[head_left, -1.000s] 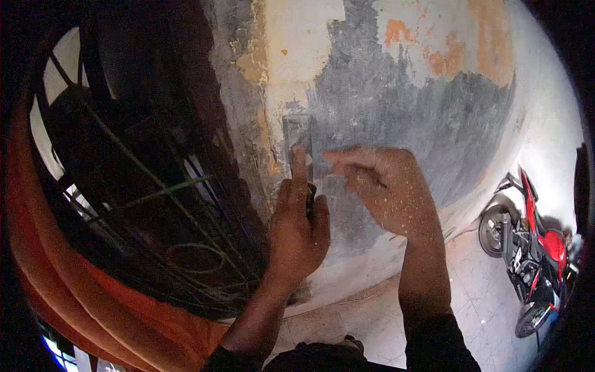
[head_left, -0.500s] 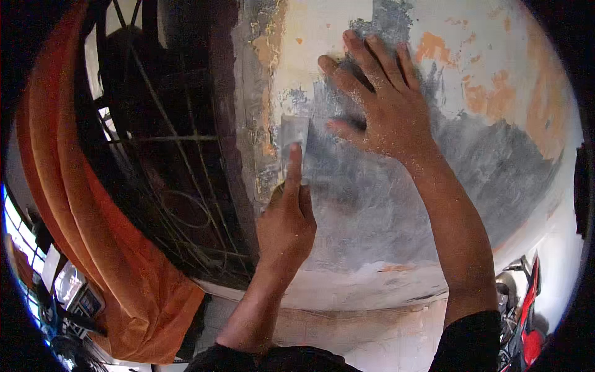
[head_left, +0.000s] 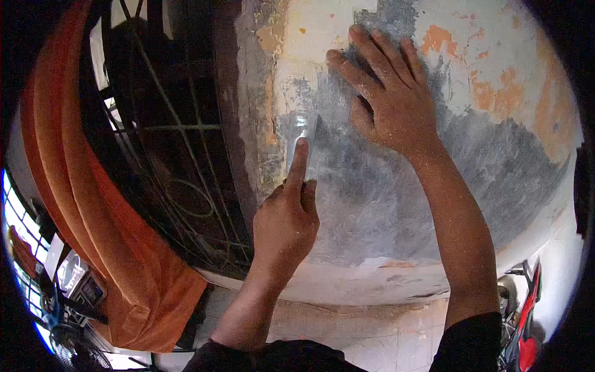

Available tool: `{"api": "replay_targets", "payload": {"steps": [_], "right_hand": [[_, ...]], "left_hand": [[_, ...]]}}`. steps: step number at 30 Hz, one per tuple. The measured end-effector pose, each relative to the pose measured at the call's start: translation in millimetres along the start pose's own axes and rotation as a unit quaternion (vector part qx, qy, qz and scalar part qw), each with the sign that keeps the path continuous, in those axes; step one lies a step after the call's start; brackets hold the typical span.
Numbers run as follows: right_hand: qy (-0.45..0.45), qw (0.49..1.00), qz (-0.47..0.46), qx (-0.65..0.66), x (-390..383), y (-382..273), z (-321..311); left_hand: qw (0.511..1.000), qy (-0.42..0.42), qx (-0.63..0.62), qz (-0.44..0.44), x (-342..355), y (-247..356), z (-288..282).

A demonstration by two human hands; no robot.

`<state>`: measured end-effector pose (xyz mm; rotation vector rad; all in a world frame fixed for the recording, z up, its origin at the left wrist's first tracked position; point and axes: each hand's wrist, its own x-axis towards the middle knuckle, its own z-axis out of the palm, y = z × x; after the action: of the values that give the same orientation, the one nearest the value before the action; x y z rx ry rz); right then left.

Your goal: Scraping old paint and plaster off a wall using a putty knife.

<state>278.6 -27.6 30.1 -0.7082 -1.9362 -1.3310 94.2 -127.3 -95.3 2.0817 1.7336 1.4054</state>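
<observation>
Ideally, press the scraper [head_left: 305,121] evenly against the wall [head_left: 384,211] at upper centre; the left hand's [head_left: 286,226] grip holds it, forefinger extended. The right hand [head_left: 396,105], fingers spread, rests rightward, empty.

Dim, grainy, fisheye-curved edges

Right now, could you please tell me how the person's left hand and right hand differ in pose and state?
The left hand is curled around a scraper, index finger extended toward its blade; the right hand shows no tool, its fingers spread against the wall. The left hand sits lower in the view, the right hand higher. Both have their backs toward the camera.
</observation>
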Motion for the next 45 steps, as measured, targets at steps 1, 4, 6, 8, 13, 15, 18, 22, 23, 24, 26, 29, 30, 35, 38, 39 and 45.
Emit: {"api": "replay_targets", "payload": {"steps": [1, 4, 6, 8, 13, 15, 18, 22, 23, 24, 26, 29, 30, 35, 38, 39, 45], "right_hand": [[-0.003, 1.0, 0.002, 0.0, 0, 0, 0], [-0.003, 1.0, -0.001, 0.001, -1, 0, 1], [0.003, 1.0, -0.001, -0.006, 2, 0, 0], [0.005, 1.0, -0.001, -0.005, 1, 0, -1], [-0.007, 1.0, 0.008, -0.023, -3, 1, -1], [0.012, 0.999, -0.017, -0.041, 0, 1, 1], [0.009, 0.999, -0.002, -0.035, 4, -2, -1], [0.015, 1.0, -0.007, -0.027, -3, 4, -1], [0.021, 0.999, -0.006, -0.029, 3, 3, -4], [0.016, 0.999, -0.005, -0.035, 2, 1, -2], [0.022, 0.999, -0.004, -0.026, 5, -2, 1], [0.005, 1.0, 0.001, -0.02, 1, 0, 0], [0.002, 1.0, 0.006, -0.008, 3, -3, -1], [0.012, 1.0, 0.012, -0.012, 2, -3, -1], [0.008, 1.0, 0.007, -0.019, 0, -2, -2], [0.009, 1.0, 0.007, -0.019, 0, -3, -2], [0.007, 1.0, 0.008, -0.024, 0, 1, -4]], "left_hand": [[1.0, -0.003, 0.0, 0.0, 2, 0, -2], [0.999, 0.016, -0.002, 0.036, 22, 6, -11], [0.997, 0.036, 0.001, 0.064, 34, 13, -19], [0.997, 0.039, 0.004, 0.071, 26, 10, -19], [0.999, -0.03, 0.001, 0.04, 2, -1, -14], [0.999, -0.019, 0.013, 0.042, 19, 8, -21], [0.995, 0.038, 0.04, 0.084, 34, 14, -26], [0.998, -0.004, 0.003, 0.069, 0, -9, -8], [0.996, 0.007, -0.006, 0.089, -8, -16, -11], [0.996, 0.009, -0.005, 0.088, -6, -15, -12], [0.998, -0.002, 0.021, 0.067, 3, -7, -19], [0.996, -0.068, -0.011, -0.048, 27, 26, -47], [0.996, -0.067, -0.008, -0.05, 24, 21, -46], [0.994, 0.03, 0.013, 0.103, -15, -23, -4], [0.998, -0.014, 0.007, 0.055, 2, -7, -14], [0.998, -0.017, 0.006, 0.054, 9, -2, -18], [0.993, 0.039, 0.004, 0.107, -5, -16, -10]]}}
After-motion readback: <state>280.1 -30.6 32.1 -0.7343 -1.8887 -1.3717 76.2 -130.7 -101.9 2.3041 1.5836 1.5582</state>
